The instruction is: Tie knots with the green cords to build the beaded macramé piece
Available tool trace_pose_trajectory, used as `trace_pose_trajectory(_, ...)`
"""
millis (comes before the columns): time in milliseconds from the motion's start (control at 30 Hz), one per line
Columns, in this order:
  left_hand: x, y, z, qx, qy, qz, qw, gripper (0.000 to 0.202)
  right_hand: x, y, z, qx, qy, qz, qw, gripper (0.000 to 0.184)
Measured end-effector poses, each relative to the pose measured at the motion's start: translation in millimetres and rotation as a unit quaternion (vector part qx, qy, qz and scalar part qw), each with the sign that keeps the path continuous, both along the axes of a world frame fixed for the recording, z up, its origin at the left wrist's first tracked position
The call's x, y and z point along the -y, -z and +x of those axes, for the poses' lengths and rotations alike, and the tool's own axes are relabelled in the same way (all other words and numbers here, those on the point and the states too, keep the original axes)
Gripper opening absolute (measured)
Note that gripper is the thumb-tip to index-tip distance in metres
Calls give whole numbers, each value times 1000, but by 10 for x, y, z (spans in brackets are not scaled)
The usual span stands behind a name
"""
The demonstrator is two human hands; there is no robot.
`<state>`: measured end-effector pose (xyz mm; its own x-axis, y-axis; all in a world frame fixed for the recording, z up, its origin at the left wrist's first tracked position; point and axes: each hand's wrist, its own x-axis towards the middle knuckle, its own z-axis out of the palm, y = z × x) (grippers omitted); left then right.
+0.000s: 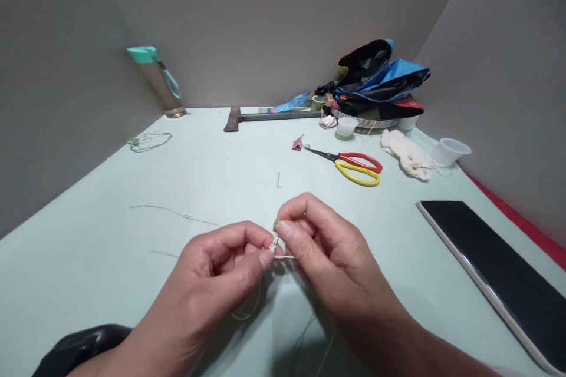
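Note:
A small knotted cord piece (274, 241), whitish with a darker bead-like tip, is pinched between my two hands above the table. My left hand (225, 271) closes thumb and forefinger on its lower end. My right hand (329, 253) pinches the upper tip between thumb and forefinger. A pale cord strand (284, 257) runs from one hand to the other. Loose thin cord (174, 212) trails out to the left over the table, and another strand hangs in a loop beneath my left hand. The fingertips partly cover the knotted piece.
Beyond my hands lie red-and-yellow scissors (358, 168), a pink binder clip (298, 143) and a bent pin (278, 180). A hammer-like tool (274, 116) rests at the back, beside a blue-and-black pouch (384, 79). A bottle (157, 82) stands back left; a tablet (490, 271) lies right.

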<state>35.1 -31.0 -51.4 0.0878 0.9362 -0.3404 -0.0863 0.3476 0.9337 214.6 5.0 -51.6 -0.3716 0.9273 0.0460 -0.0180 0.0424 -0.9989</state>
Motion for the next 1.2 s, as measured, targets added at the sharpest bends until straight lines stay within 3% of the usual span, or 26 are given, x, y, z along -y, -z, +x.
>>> trace_pose_trajectory(267,-34,-60,19,4,11,15,1000,33,0,-86,24,-25,-11,-26,999,20)
trace_pose_trajectory(500,-61,-82,34,52,15,-3,999,33,-9,1,34,-18,-16,-40,999,22)
trace_pose_trajectory(700,-77,-55,33,63,-29,4,998,32,-21,13,43,-21,-56,-107,993,23)
trace_pose_trajectory(900,-100,-50,42,93,-50,2,994,37,3,13,-15,44,-58,-118,990,18)
trace_pose_trajectory(1200,-117,-15,46,72,-57,19,996,40,63,197,-34,-71,-92,-168,979,28)
